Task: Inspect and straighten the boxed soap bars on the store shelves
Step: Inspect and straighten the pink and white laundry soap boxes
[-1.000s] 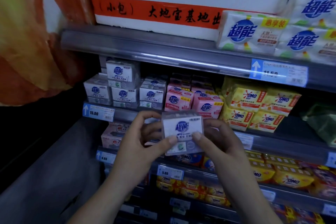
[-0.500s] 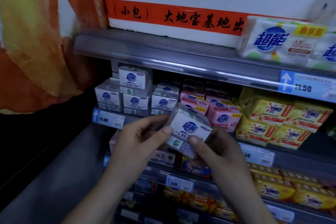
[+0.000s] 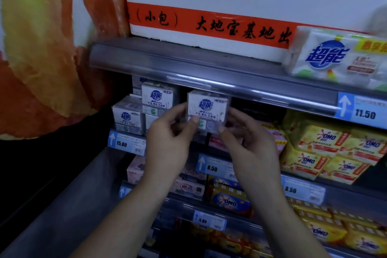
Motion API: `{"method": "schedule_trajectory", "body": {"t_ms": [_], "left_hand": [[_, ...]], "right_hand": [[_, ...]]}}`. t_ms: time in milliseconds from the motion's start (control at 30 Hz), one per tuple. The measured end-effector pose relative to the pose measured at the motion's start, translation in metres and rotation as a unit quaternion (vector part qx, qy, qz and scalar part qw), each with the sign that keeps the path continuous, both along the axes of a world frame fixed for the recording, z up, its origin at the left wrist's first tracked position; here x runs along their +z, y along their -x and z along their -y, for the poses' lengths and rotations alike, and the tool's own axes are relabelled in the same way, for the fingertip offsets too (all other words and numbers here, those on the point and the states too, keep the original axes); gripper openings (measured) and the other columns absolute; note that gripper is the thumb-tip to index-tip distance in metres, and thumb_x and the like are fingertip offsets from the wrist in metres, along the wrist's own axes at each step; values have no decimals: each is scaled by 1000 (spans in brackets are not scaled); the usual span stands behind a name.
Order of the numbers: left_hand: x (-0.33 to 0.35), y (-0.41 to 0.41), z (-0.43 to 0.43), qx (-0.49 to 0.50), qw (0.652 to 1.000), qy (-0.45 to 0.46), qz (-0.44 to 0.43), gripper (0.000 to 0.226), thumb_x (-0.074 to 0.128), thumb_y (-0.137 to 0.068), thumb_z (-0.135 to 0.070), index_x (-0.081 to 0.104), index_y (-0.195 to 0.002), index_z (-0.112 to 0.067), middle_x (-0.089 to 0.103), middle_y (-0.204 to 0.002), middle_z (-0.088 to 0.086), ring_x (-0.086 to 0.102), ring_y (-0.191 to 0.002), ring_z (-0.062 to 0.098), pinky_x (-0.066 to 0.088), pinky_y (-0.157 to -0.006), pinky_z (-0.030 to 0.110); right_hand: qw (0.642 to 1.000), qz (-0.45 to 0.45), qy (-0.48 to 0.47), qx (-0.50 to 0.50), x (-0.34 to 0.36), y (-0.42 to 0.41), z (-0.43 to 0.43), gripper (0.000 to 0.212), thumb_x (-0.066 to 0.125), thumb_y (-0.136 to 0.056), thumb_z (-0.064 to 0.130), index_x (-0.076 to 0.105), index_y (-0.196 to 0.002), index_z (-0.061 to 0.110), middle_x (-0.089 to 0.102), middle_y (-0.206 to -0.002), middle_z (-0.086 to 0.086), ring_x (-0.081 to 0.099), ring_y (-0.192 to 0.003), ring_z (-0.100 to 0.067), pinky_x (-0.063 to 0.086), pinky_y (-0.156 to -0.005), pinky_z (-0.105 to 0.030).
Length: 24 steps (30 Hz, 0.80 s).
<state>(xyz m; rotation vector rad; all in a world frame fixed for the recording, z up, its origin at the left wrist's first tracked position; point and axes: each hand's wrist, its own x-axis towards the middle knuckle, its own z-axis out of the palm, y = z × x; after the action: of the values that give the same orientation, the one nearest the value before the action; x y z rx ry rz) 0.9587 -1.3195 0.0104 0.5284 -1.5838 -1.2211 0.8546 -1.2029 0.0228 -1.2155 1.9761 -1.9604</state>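
Both the left hand (image 3: 167, 142) and the right hand (image 3: 249, 144) pinch a white soap box (image 3: 207, 111) at frame centre, label facing out, probably to square it beside the stacked boxes (image 3: 144, 109) to its left.

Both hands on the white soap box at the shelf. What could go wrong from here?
The left hand and right hand pinch the white soap box near its lower corners; it could slip.
Its top sits close under the upper shelf rail and might catch.
The stacked white boxes beside it look uneven; a nudge could topple them.
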Motion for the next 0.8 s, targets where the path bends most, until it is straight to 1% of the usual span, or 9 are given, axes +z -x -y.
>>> {"method": "schedule_trajectory", "body": {"t_ms": [67,167,233,300,367,433,533,600,800], "left_hand": [[-4,9,6,-1,1000,3,-1,40,72,-95,-3,69,-121,-33,79,-104,-19,74,-91,-3,58,-80,14],[-13,17,10,-20,1000,-21,9,50,70,-95,3,57,-139,-16,72,-121,-7,72,-102,0,58,-90,20],[-19,17,10,-24,1000,-20,0,54,69,-95,3,53,-142,-18,69,-128,-5,70,-108,3,57,-93,23],[-24,14,5,-25,999,-9,-20,52,67,-95,2,52,-138,-23,64,-134,-11,69,-113,4,57,-93,22],[-30,10,-5,-27,999,18,-26,45,66,-92,-4,55,-128,-29,61,-137,-18,65,-118,-1,53,-95,17],[-36,8,-13,0,996,79,27,45,68,-90,-6,60,-126,-32,47,-154,-16,58,-131,-2,50,-102,15],[-41,7,-15,50,986,128,97,52,68,-91,-11,62,-136,-34,33,-162,-16,46,-146,12,48,-113,40],[-39,7,-13,58,983,131,116,56,68,-92,-13,60,-141,-38,31,-163,-19,36,-151,9,43,-117,46],[-37,9,-7,10,987,101,124,66,69,-95,-11,53,-146,-50,14,-167,-32,54,-141,18,53,-107,46]], "right_hand": [[1000,3,-4,5,2,5,12,39,71,-97,22,66,-135,28,76,-107,20,71,-99,1,59,-80,-17],[999,23,-19,20,-2,8,21,39,68,-98,19,64,-137,23,74,-118,14,67,-113,1,57,-94,-25],[999,23,-15,26,-7,9,21,40,67,-96,18,65,-135,24,74,-119,13,66,-115,1,56,-91,-20],[999,31,-10,33,-11,9,18,44,65,-93,16,64,-136,23,74,-122,11,66,-117,0,55,-88,-14],[998,35,-14,45,-14,9,15,44,64,-96,9,63,-137,23,72,-128,9,65,-122,-1,54,-93,-14],[997,33,-27,57,-16,7,12,46,62,-98,7,61,-140,25,69,-134,9,64,-121,5,52,-100,-14],[995,26,-59,71,-15,6,13,55,61,-99,5,54,-149,26,62,-144,10,58,-116,20,48,-99,-7],[994,29,-75,79,-13,7,16,58,61,-100,5,49,-153,26,55,-151,12,53,-112,29,44,-93,0],[991,55,-78,92,-10,7,19,62,60,-101,4,42,-156,24,44,-159,12,47,-103,39,41,-87,5]]}}
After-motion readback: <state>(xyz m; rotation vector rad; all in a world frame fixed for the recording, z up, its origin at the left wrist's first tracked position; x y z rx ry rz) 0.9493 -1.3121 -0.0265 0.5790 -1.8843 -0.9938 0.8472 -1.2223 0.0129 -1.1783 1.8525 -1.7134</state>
